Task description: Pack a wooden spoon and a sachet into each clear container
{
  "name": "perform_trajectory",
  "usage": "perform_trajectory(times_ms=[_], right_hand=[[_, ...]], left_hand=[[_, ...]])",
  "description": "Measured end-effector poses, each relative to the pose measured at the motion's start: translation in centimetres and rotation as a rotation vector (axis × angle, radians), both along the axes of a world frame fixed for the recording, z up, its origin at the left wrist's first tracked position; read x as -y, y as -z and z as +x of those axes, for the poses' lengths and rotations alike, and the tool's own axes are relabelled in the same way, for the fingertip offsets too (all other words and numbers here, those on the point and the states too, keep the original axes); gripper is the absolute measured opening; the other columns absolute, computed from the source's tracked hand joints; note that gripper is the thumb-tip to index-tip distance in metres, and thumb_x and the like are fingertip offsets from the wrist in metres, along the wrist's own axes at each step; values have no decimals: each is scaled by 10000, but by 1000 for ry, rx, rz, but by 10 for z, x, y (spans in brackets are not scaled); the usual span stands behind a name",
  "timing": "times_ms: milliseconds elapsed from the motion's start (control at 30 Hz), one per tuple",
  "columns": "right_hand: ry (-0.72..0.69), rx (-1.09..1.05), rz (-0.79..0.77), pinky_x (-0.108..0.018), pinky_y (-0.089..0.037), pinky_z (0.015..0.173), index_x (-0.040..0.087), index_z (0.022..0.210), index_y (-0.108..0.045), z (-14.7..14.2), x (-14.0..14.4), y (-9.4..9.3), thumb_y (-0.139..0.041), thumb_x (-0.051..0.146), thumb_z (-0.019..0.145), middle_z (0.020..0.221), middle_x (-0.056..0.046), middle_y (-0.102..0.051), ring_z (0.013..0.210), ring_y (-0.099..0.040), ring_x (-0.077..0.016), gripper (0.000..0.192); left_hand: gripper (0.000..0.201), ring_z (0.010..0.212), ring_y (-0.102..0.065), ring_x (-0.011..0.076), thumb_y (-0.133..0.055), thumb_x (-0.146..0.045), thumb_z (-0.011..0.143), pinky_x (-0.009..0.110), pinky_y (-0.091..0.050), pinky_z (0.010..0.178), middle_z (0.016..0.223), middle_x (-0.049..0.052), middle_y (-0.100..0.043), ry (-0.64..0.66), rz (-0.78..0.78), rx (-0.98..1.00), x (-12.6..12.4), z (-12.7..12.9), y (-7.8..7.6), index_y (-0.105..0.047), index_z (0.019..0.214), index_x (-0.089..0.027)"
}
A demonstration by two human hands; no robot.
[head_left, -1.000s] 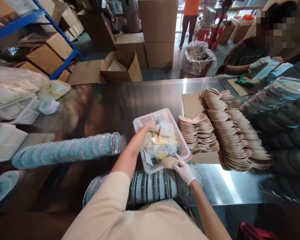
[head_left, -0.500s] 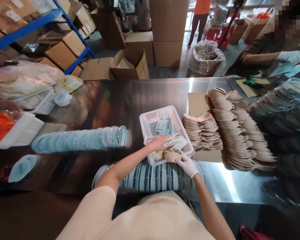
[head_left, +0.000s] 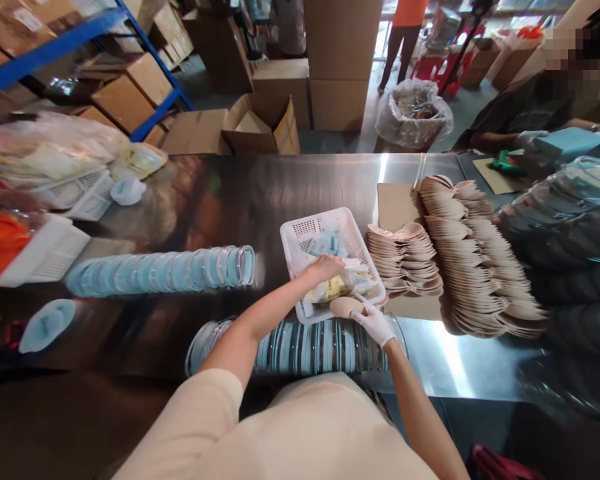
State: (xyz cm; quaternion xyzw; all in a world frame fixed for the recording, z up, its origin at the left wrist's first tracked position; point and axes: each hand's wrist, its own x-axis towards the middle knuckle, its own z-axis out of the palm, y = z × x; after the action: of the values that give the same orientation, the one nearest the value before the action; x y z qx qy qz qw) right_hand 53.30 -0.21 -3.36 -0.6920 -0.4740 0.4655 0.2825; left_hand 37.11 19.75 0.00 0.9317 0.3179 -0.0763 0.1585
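Observation:
My bare left hand (head_left: 329,268) is inside a white perforated basket (head_left: 289,235), its fingers curled down onto a whitish small packet (head_left: 353,268). The fingertips are partly hidden. Yellow-and-clear packets (head_left: 334,288) lie under and beside it, and blue-printed white packets (head_left: 325,245) lie farther back in the basket. My gloved right hand (head_left: 375,323) pinches a tan, oval, spoon-like piece (head_left: 346,307) over the basket's near edge. Similar tan pieces stand in a nested stack (head_left: 404,261) just right of the basket.
A long row of nested clear-rimmed lids (head_left: 325,350) lies in front of me, with another row (head_left: 163,272) to the left. More tan stacks (head_left: 480,267) stand at right. Bagged goods (head_left: 55,150) crowd the left end. A co-worker's gloved hand (head_left: 533,138) shows at far right.
My left hand has drawn its fingers in from lying flat over the packets, and the yellow packets are more exposed. My right hand still holds the tan piece, nearly unmoved.

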Motion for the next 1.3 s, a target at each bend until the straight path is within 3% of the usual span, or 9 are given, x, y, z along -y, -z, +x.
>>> perform_trajectory(times_ms=[100,233,500,700,767,867,1000,1167,1300], right_hand=[[3,-32,15,-420,-487,1105,194,1063,-761,1,0,6,-666,484,794,1277,-90,-751,1208,-654,-301,407],[-46,-8,-21,-435,-527,1056,206,1042,-776,6,2,11,-685,447,792,1133,-82,-783,1112,-695,-304,359],[-157,-52,112,-455,-431,1214,196,1066,-789,7,1,17,-702,326,816,1423,-116,-689,1371,-604,-297,295],[-254,-61,141,-471,-436,1223,205,1002,-805,6,0,5,-740,317,818,1541,-118,-604,1374,-614,-312,224],[-279,-125,165,-496,-424,1238,218,960,-805,14,8,-12,-761,378,851,1556,-103,-600,1412,-584,-328,199],[-270,-228,202,-504,-427,1243,239,1015,-806,32,29,-49,-756,457,909,1448,-94,-688,1413,-587,-316,247],[-201,-284,232,-532,-466,1208,246,963,-762,40,70,-94,-764,461,929,1393,-93,-720,1361,-636,-306,218],[-104,-349,243,-495,-565,1082,252,903,-677,19,118,-105,-822,491,882,1324,-106,-751,1251,-703,-296,281],[40,-462,256,-490,-540,1105,258,925,-663,4,143,-90,-812,553,879,1309,-97,-749,1302,-673,-291,333]], left_hand=[[241,995,-699,249,-538,-99,953,342,-547,860,1127,145,-726,87,-14,20,27,-9,15,-709,1118,-141],[381,1083,-675,205,-747,-303,901,252,-532,875,1256,57,-693,223,-90,61,60,-26,43,-653,1264,-237],[342,1142,-652,250,-600,-101,924,328,-521,897,1320,143,-674,178,-85,61,47,-12,78,-660,1252,-176],[441,1007,-701,201,-762,-389,882,256,-526,838,1219,50,-731,65,-283,152,37,-31,64,-705,1301,-261],[324,1032,-702,213,-695,-446,943,266,-522,866,1167,48,-750,-115,-327,214,26,-35,54,-745,1203,-259],[386,1209,-645,296,-559,-475,1037,366,-500,986,1294,164,-702,-452,-187,233,16,-26,47,-693,1242,-176],[565,1251,-620,379,-864,-447,824,432,-495,1021,1345,240,-655,-779,-129,158,21,-2,52,-656,1238,-123],[96,1058,-710,276,-735,-259,935,351,-522,960,1097,140,-762,-758,-203,269,28,-13,49,-720,924,-164],[187,1120,-710,240,-576,-285,1032,316,-533,978,1085,111,-774,-798,-161,402,37,-48,31,-717,969,-179]])
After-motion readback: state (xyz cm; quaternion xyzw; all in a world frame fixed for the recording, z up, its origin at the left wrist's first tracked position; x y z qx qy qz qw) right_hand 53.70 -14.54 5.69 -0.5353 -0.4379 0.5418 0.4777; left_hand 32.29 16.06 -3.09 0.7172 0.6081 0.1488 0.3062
